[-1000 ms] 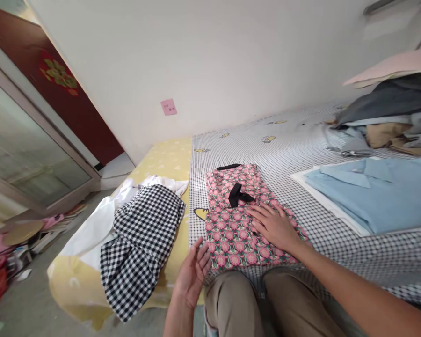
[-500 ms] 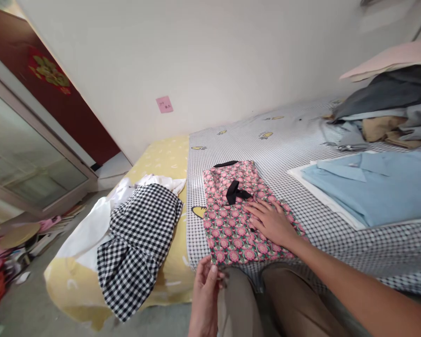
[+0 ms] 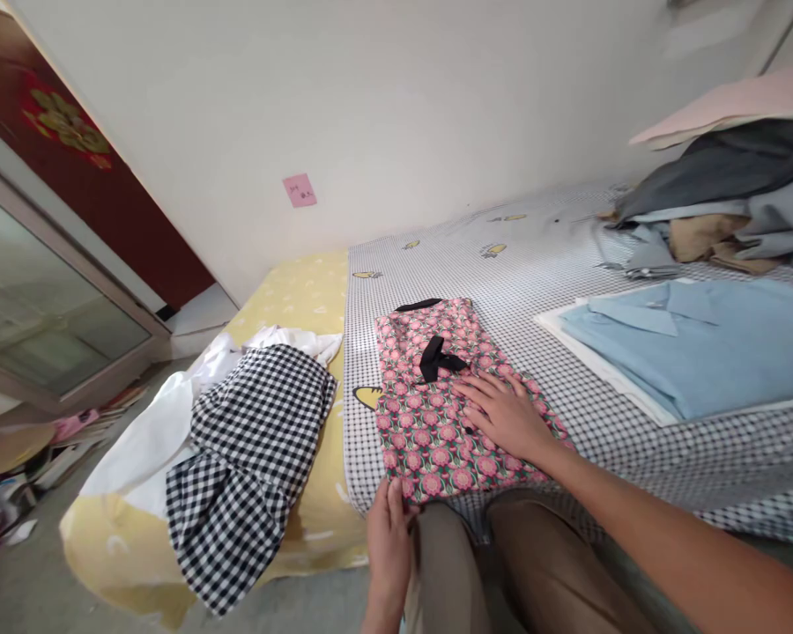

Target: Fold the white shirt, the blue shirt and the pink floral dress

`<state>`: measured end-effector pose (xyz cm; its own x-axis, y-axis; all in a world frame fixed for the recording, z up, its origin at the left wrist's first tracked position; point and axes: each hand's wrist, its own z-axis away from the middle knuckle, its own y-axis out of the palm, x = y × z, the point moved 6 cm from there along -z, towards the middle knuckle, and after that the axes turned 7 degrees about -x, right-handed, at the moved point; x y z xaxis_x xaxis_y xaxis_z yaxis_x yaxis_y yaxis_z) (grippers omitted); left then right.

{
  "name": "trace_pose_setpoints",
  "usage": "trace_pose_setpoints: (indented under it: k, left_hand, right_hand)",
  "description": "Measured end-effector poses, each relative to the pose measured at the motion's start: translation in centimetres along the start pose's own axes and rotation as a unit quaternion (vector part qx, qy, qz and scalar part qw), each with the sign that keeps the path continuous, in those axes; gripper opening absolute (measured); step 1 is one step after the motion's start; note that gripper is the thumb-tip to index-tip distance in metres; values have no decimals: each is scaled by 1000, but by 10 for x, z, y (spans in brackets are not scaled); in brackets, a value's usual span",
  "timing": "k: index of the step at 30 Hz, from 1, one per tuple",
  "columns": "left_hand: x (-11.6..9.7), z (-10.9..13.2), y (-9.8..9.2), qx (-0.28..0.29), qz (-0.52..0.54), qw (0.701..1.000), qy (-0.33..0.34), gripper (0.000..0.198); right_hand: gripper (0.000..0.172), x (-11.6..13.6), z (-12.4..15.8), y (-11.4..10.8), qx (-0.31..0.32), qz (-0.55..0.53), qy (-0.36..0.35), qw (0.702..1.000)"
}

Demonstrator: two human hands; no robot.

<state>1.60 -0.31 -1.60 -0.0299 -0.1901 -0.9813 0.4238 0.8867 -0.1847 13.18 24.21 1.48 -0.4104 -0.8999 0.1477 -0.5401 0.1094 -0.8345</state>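
A pink floral garment (image 3: 416, 423) with a black collar edge and a black bow lies folded on the checked bed cover. My right hand (image 3: 506, 416) rests flat on its right part, just below the bow, fingers spread. At the garment's lower left corner is my left hand (image 3: 389, 528), its thumb and fingers closed on the fabric edge. To the left, a black and white checked garment (image 3: 257, 431) and a white garment (image 3: 138, 440) lie on the yellow sheet.
Folded light blue shirts (image 3: 707, 352) over white cloth lie at the right. Behind them is a heap of dark and grey clothes (image 3: 720, 176) under a pink cushion (image 3: 733, 106). Clutter (image 3: 33, 458) covers the floor at far left.
The view has shifted slightly. My left hand has turned a little at the garment's corner, its fingers now pointing up along the edge. My right hand has stayed on the fabric.
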Motion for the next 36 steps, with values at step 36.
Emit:
trace_pose_setpoints:
  k: [36]
  left_hand:
    - [-72,-13,-46,-286,-365,838,289,41]
  right_hand:
    - [43,3,-5,-8,0,-49,34,998]
